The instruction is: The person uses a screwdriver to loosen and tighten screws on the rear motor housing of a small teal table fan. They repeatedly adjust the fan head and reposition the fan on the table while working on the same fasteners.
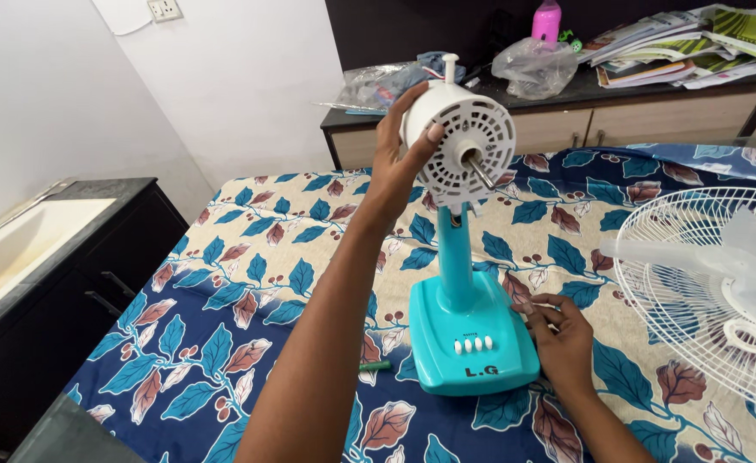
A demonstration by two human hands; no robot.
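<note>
A table fan without its blade stands on a bed: turquoise base (472, 343), turquoise stem (457, 257) and white round motor housing (468, 141) with a bare metal shaft pointing toward me. My left hand (399, 150) grips the left side of the motor housing. My right hand (562, 334) rests on the bedsheet against the right edge of the base, fingers curled around something small that I cannot make out. A small green object (376, 366) lies on the sheet left of the base.
A white wire fan guard with translucent blades (721, 283) lies on the bed at right. The leaf-patterned bedsheet (224, 291) covers the bed. A dark cabinet with a sink (27, 249) stands at left. A counter behind holds plastic bags (534, 67), papers and a pink bottle (547, 19).
</note>
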